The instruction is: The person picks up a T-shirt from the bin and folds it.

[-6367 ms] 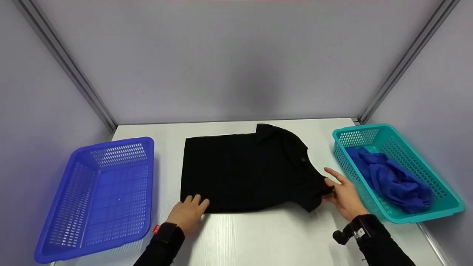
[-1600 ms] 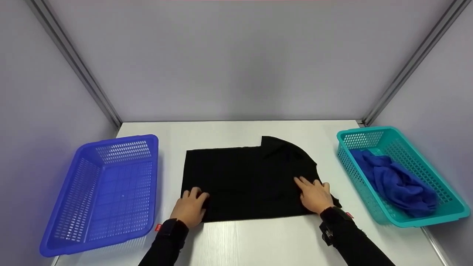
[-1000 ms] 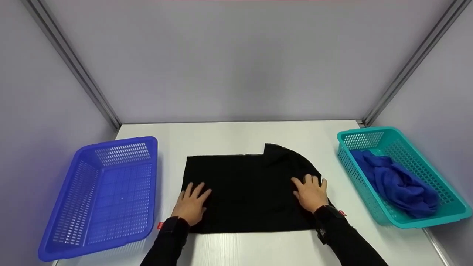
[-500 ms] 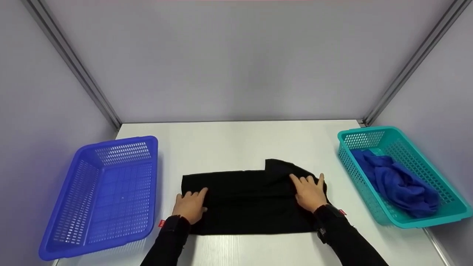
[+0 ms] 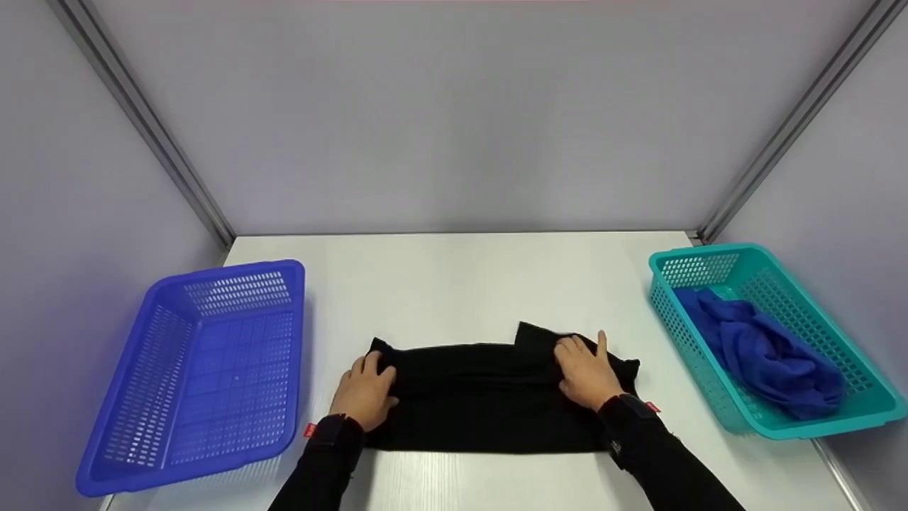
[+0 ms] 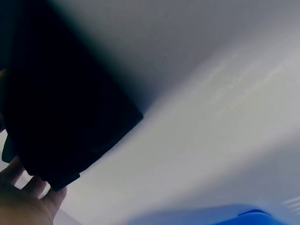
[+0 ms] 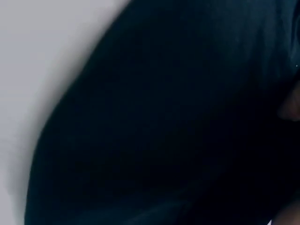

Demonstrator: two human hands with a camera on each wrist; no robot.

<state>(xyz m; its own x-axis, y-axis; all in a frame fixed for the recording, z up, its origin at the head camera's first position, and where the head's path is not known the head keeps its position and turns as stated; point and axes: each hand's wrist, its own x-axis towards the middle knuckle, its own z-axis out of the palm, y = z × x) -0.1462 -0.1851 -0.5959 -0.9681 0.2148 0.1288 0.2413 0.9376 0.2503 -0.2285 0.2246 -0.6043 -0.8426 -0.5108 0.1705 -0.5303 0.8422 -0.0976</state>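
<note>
A black shirt (image 5: pixel 482 419) lies gathered into a low band near the table's front in the head view, with wrinkles across its middle. At its left end my left hand (image 5: pixel 365 394) grips the far edge, where a corner pokes up. My right hand (image 5: pixel 585 372) holds the right part with curled fingers, its index finger raised. In the left wrist view, fingertips (image 6: pixel 55 199) wrap under the edge of the dark cloth (image 6: pixel 70 103). The cloth (image 7: pixel 140 117) fills most of the right wrist view, only bits of fingers (image 7: pixel 291 105) showing at its edge.
A blue perforated basket (image 5: pixel 294 341) stands on the left. On the right a teal basket (image 5: pixel 709 383) contains a crumpled blue garment (image 5: pixel 770 355). White table (image 5: pixel 425 284) surface stretches behind the shirt to the grey back wall (image 5: pixel 454 121).
The shirt's far edge has come towards the front, so the shirt is now much narrower. Both hands went from lying spread on the cloth to gripping it. The baskets stayed put.
</note>
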